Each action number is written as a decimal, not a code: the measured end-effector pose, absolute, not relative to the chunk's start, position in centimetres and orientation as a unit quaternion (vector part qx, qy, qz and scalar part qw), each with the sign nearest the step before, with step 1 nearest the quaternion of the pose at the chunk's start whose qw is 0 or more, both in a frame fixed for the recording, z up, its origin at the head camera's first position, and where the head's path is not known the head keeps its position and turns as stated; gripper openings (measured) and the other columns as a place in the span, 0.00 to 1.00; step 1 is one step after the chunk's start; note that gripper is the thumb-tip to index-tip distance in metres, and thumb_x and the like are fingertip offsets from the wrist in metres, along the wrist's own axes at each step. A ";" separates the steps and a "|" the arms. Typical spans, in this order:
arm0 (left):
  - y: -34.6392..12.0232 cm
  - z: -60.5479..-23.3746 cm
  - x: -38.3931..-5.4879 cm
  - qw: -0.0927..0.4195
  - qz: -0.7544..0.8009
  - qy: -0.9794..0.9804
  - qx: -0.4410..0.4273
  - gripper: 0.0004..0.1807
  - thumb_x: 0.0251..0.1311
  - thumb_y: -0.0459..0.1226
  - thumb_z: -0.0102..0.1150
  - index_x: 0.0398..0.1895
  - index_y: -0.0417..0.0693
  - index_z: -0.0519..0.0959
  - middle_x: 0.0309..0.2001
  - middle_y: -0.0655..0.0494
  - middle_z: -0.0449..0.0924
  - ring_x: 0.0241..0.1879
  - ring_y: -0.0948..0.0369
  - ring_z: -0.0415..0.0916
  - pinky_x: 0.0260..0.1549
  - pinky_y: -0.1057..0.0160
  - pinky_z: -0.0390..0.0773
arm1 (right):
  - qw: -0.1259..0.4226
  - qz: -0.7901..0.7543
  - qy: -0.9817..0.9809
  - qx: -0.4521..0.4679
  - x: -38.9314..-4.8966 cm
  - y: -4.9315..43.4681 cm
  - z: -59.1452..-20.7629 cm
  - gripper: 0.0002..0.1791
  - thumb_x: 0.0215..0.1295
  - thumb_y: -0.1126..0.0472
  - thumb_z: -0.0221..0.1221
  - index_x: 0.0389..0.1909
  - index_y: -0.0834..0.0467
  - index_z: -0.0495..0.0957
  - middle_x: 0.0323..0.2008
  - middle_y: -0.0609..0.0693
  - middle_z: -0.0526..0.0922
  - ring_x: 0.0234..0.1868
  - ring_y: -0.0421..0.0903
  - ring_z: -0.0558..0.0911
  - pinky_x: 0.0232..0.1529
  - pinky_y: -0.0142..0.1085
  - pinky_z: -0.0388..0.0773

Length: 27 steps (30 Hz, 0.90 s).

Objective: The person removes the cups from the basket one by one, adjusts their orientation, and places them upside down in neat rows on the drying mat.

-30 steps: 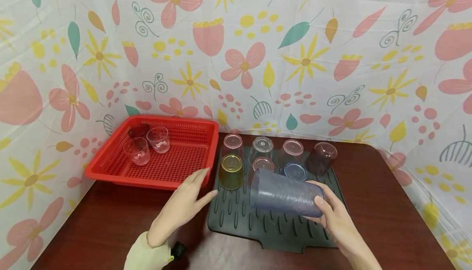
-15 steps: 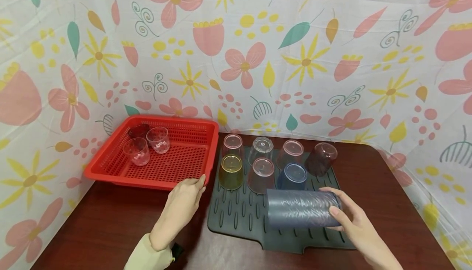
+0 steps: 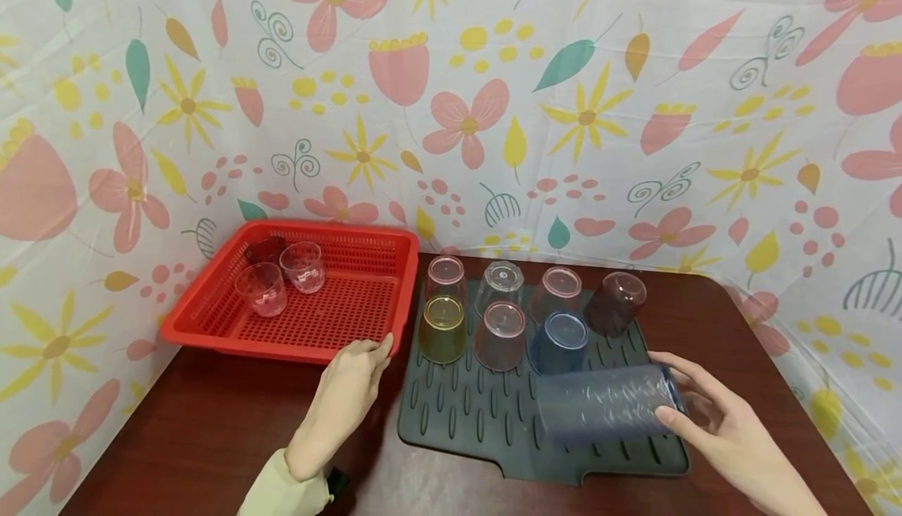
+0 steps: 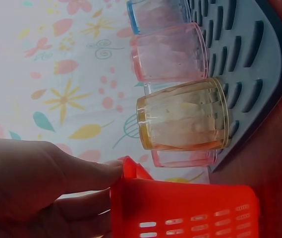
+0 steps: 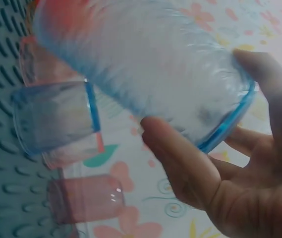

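In the head view my right hand (image 3: 726, 422) holds a tall clear-blue tumbler (image 3: 606, 402) near its base. The tumbler lies sideways above the front right of the dark drying mat (image 3: 451, 434), its mouth pointing left. The right wrist view shows thumb and fingers around the base end of this tumbler (image 5: 145, 64). My left hand (image 3: 345, 398) pinches the front right corner of the red basket (image 3: 211, 341); the left wrist view has the thumb on the basket rim (image 4: 131, 171). Upside-down on the mat, a blue glass (image 3: 560, 344) stands just behind the tumbler.
Several more upturned glasses stand on the mat, among them a yellow one (image 3: 442, 332), a pink one (image 3: 500, 340) and a dark purple one (image 3: 615, 308). Two clear glasses (image 3: 262, 290) and a dark red one (image 3: 264, 250) are in the basket. A floral curtain (image 3: 465, 187) hangs behind.
My left hand has come down onto the basket corner and taken hold of it. The right hand has carried the tumbler right and toward me, uncovering the blue glass.
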<state>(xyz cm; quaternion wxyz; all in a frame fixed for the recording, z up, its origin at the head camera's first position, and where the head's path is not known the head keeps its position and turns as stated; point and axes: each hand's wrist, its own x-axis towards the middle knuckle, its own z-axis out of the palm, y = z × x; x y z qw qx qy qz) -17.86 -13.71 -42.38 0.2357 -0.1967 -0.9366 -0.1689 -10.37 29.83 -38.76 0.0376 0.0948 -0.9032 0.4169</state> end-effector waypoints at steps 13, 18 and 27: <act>-13.5 -42.7 -17.7 0.254 -0.180 -0.931 -0.192 0.17 0.53 0.29 0.67 0.49 0.40 0.84 0.33 0.52 0.84 0.33 0.57 0.80 0.34 0.61 0.81 | 0.064 0.363 -0.929 0.026 -10.0 30.6 -37.3 0.41 0.56 0.56 0.69 0.70 0.44 0.62 0.51 0.26 0.71 0.39 0.29 0.77 0.31 0.30 0.80; -13.5 -42.9 -17.8 0.251 -0.188 -0.930 -0.191 0.17 0.54 0.29 0.67 0.49 0.40 0.83 0.33 0.52 0.84 0.33 0.57 0.79 0.33 0.61 0.81 | 0.056 0.386 -0.921 0.014 -10.4 31.0 -37.5 0.42 0.56 0.57 0.69 0.71 0.44 0.61 0.54 0.24 0.68 0.40 0.26 0.80 0.30 0.32 0.79; -13.4 -43.1 -17.8 0.254 -0.194 -0.930 -0.180 0.17 0.54 0.28 0.66 0.49 0.40 0.83 0.33 0.52 0.83 0.33 0.57 0.78 0.32 0.62 0.81 | 0.056 0.409 -0.911 -0.015 -12.0 31.7 -37.6 0.40 0.58 0.56 0.68 0.70 0.43 0.63 0.51 0.23 0.70 0.43 0.19 0.77 0.31 0.28 0.79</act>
